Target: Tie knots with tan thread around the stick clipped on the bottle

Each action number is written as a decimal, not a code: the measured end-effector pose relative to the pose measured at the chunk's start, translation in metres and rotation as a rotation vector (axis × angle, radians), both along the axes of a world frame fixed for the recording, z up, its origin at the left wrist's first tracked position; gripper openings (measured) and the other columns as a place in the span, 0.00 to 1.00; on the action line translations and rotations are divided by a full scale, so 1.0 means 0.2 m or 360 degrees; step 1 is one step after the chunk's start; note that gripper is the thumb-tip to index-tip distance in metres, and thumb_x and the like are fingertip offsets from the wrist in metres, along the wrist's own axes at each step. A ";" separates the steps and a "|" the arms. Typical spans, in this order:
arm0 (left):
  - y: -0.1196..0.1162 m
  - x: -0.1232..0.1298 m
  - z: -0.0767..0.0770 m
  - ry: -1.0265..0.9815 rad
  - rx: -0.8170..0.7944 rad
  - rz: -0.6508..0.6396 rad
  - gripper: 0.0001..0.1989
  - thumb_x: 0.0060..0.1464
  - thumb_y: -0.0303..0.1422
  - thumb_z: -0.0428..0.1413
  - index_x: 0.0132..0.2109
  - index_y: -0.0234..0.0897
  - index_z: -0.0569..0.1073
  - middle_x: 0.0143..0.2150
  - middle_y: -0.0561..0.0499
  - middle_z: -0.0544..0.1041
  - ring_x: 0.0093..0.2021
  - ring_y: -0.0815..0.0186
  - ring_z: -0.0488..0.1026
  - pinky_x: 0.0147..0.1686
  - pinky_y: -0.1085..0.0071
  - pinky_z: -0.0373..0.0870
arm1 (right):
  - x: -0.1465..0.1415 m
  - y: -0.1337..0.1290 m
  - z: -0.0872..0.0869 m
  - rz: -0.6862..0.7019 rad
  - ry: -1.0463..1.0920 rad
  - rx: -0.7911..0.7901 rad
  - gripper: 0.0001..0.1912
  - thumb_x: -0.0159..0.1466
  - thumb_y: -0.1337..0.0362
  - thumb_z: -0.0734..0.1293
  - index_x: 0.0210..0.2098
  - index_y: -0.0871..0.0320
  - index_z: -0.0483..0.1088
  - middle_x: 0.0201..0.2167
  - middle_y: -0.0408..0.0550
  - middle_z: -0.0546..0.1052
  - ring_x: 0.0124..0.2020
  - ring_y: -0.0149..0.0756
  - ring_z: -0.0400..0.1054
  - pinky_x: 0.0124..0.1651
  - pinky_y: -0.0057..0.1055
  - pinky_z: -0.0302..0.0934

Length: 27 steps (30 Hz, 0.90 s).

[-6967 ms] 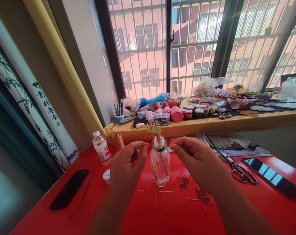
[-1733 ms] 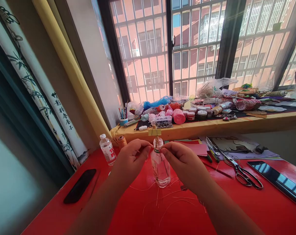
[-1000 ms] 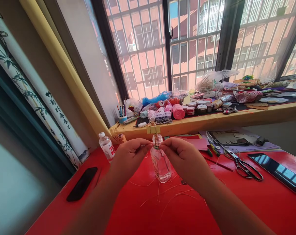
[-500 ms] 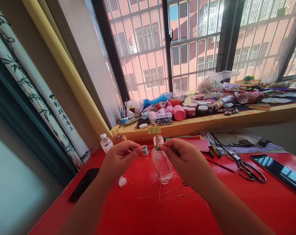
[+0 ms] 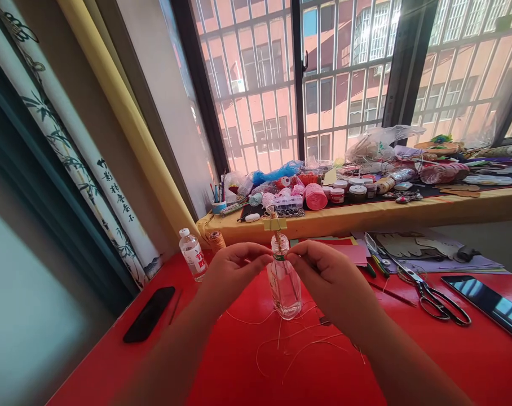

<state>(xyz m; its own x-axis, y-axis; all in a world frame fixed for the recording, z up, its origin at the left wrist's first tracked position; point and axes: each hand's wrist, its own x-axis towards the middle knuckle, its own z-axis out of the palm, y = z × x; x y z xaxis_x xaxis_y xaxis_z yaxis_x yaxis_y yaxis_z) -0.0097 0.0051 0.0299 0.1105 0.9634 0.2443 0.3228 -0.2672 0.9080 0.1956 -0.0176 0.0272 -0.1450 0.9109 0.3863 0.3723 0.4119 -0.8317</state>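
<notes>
A clear glass bottle [image 5: 286,293] stands upright on the red table, a green band around its neck. Over its mouth, a yellow binder clip [image 5: 275,224] holds a brown braided cord [image 5: 279,241] that hangs down to the neck. My left hand [image 5: 234,268] is closed in a pinch just left of the neck, on what looks like a thin thread. Pinched the same way, my right hand [image 5: 323,270] is at the neck's right side. The thread between the fingertips is barely visible. Loose thin threads [image 5: 310,343] trail over the table below the bottle.
Scissors [image 5: 436,299] and a phone [image 5: 488,307] lie at right, beside stacked papers [image 5: 484,262]. On the left are a black phone [image 5: 149,314], a labelled plastic bottle [image 5: 193,256] and an orange thread spool [image 5: 216,241]. Craft supplies [image 5: 315,196] crowd the windowsill behind.
My left hand has moved right, bringing its pinched fingertips up to the bottle neck. My right hand stays by the neck. The whole view has shifted slightly.
</notes>
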 end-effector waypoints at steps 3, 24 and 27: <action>0.02 0.04 0.02 -0.0096 -0.0011 -0.0095 0.11 0.51 0.42 0.69 0.38 0.41 0.86 0.34 0.51 0.85 0.31 0.69 0.74 0.33 0.74 0.72 | 0.00 0.00 0.00 -0.0001 0.0004 -0.0006 0.14 0.70 0.56 0.62 0.34 0.53 0.75 0.22 0.39 0.69 0.19 0.30 0.55 0.22 0.28 0.52; 0.00 0.05 0.04 0.0356 0.0383 0.0028 0.06 0.57 0.33 0.59 0.35 0.39 0.80 0.32 0.52 0.82 0.33 0.65 0.76 0.32 0.71 0.70 | 0.00 0.01 0.00 0.0003 0.0002 0.0005 0.13 0.70 0.57 0.62 0.34 0.54 0.74 0.21 0.38 0.66 0.20 0.30 0.55 0.22 0.27 0.51; -0.02 0.04 0.04 0.0588 0.0618 0.0087 0.05 0.59 0.30 0.57 0.37 0.40 0.79 0.32 0.54 0.81 0.33 0.66 0.76 0.33 0.72 0.69 | -0.01 0.01 0.00 -0.0011 0.0005 -0.0007 0.14 0.70 0.57 0.61 0.32 0.54 0.73 0.20 0.38 0.65 0.18 0.29 0.53 0.20 0.27 0.51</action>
